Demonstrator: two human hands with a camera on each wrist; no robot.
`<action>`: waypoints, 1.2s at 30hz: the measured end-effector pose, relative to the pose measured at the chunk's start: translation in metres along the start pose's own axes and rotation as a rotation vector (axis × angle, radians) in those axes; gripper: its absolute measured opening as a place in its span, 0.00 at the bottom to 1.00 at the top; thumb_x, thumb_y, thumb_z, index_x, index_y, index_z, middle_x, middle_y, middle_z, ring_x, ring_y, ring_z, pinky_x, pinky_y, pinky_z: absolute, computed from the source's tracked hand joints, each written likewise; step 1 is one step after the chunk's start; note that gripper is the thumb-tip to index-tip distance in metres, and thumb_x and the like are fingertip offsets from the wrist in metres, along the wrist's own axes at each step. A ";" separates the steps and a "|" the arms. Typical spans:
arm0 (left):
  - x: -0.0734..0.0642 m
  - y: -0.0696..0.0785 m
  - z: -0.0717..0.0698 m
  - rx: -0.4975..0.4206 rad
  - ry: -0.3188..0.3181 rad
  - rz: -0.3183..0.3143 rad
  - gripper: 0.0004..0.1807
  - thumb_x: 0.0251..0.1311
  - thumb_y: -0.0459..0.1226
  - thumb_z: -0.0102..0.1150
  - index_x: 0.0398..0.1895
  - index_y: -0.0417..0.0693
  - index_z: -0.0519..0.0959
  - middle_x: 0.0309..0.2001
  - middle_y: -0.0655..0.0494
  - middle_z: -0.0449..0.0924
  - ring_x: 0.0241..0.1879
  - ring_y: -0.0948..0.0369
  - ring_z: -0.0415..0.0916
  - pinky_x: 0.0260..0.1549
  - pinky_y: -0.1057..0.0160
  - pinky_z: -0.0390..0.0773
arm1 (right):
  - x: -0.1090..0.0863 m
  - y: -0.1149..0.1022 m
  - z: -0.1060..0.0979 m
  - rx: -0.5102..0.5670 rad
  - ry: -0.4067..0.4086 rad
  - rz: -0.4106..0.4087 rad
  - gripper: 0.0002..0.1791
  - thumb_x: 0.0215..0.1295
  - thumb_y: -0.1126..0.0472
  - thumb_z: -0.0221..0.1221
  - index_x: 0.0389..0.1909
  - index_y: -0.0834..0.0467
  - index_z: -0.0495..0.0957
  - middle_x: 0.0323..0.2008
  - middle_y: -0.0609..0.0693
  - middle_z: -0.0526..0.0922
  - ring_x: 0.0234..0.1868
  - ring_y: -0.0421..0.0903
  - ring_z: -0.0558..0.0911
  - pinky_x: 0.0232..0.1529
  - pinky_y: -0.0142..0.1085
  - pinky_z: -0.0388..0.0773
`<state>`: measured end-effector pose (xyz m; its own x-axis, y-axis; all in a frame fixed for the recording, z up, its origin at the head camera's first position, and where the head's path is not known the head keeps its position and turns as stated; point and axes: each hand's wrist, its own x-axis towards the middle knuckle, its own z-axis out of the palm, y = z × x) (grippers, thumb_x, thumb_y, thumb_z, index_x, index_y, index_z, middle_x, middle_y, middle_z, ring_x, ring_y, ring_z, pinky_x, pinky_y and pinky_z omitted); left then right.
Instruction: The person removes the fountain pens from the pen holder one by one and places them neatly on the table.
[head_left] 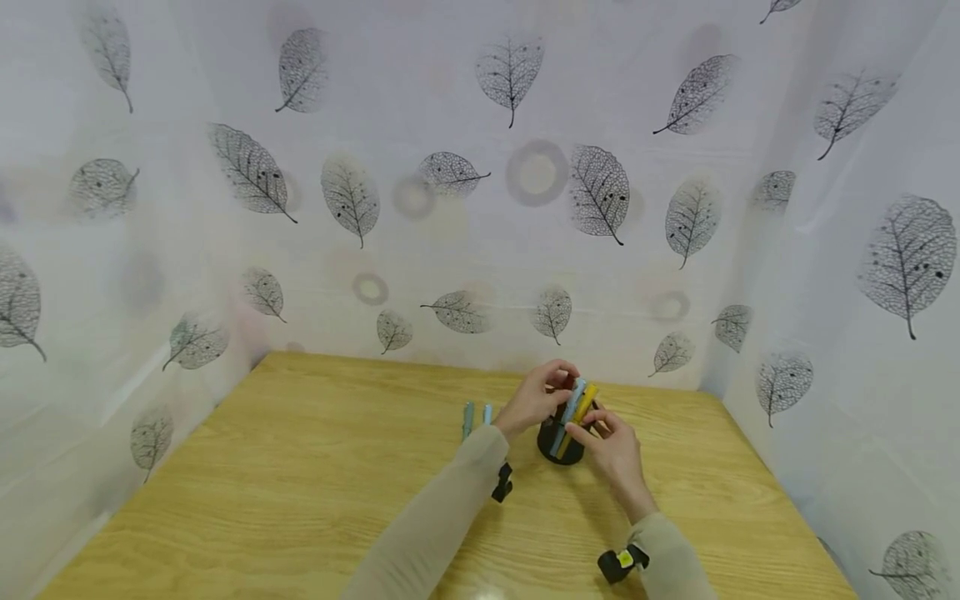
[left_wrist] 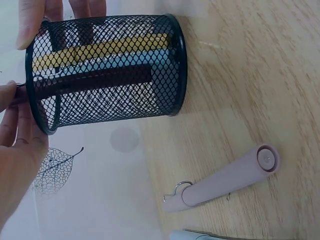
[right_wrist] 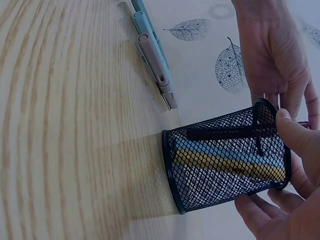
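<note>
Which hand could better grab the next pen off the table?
Probably the left hand, once its pinched dark pen is released: the loose pens lie on its side of the mesh cup. The right hand is farther away.

A screened-off tabletop booth, lined with leaf-printed sheeting.

A wood-grain table is enclosed at the back and on both sides by pale sheeting, printed with dark skeleton leaves and soft grey rings. A desk-like look is given by a black mesh pen holder and loose pens. Because a small black device is worn at each wrist, a recording set-up is suggested; whether it is housed in a home or an office cannot be told.
</note>
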<state>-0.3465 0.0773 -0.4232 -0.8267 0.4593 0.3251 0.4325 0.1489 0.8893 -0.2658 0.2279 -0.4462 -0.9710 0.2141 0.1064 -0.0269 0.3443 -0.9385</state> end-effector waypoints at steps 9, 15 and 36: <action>0.001 0.003 -0.007 -0.041 0.070 0.034 0.15 0.68 0.31 0.56 0.49 0.63 0.77 0.48 0.52 0.83 0.46 0.63 0.78 0.36 0.65 0.80 | 0.003 0.001 0.000 -0.019 0.004 0.003 0.21 0.59 0.53 0.69 0.42 0.63 0.74 0.73 0.62 0.60 0.69 0.61 0.67 0.65 0.51 0.72; -0.002 0.004 -0.012 -0.029 0.099 0.098 0.11 0.69 0.33 0.56 0.49 0.58 0.77 0.50 0.49 0.80 0.50 0.55 0.80 0.40 0.64 0.82 | 0.002 0.001 0.001 -0.016 0.002 -0.002 0.21 0.59 0.53 0.69 0.42 0.64 0.74 0.74 0.62 0.59 0.70 0.62 0.67 0.64 0.51 0.72; -0.013 0.021 -0.035 -0.042 0.481 0.159 0.13 0.64 0.31 0.61 0.51 0.49 0.81 0.47 0.50 0.83 0.47 0.58 0.82 0.43 0.63 0.84 | 0.000 0.001 0.000 -0.015 -0.011 0.006 0.21 0.59 0.52 0.69 0.42 0.63 0.74 0.75 0.62 0.56 0.71 0.62 0.65 0.63 0.52 0.73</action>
<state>-0.3389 0.0432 -0.3973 -0.8280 0.0167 0.5605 0.5602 0.0699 0.8254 -0.2659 0.2285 -0.4471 -0.9736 0.2064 0.0972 -0.0177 0.3566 -0.9341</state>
